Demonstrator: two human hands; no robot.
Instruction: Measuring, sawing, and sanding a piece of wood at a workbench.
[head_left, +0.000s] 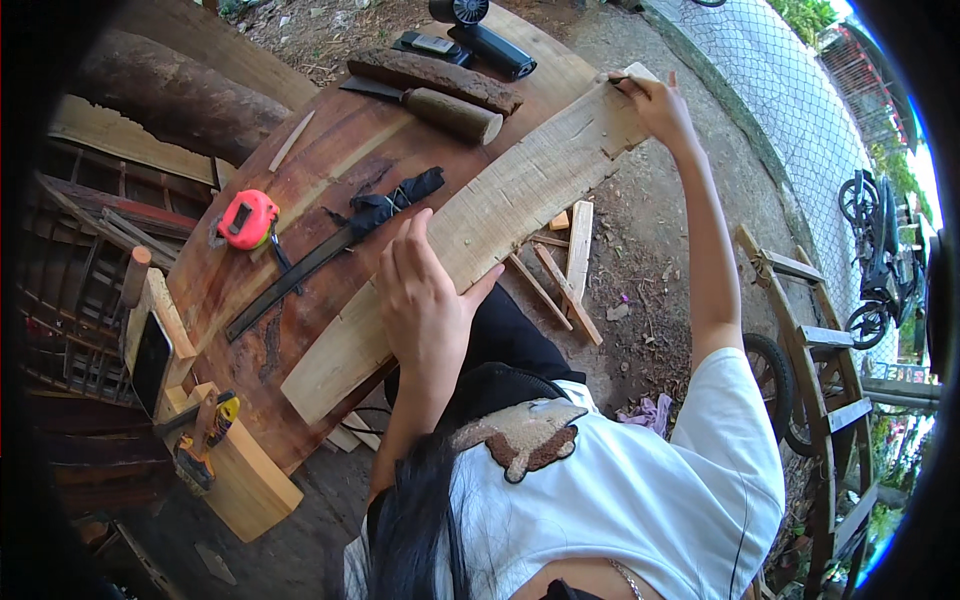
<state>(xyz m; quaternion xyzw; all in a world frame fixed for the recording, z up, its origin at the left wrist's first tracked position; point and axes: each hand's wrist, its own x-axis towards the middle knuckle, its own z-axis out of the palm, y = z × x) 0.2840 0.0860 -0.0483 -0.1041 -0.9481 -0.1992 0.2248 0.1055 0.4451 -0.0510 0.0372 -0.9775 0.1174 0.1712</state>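
A long pale wooden plank (540, 165) with a rough, notched edge slants from the table's near side up to the far right, over my lap. My left hand (425, 295) spans its lower half, fingers along the far edge and thumb at the near edge. At the plank's upper end, my right hand (655, 105) is closed in a pinch on a small dark thing (622, 80), too small to name. Beside the plank lies a dark flat blade (290, 283) whose handle is wrapped in black cloth (395, 200). A pink tape measure (248, 220) sits farther left.
A wooden-handled knife (450, 113) lies by a bark-edged piece (430, 78) on the wooden table (330, 150). A black fan (490, 40) stands behind. A yellow-black tool (205, 440) rests on a block at lower left. Wood offcuts (575, 260) and a wooden ladder (825, 400) are at right.
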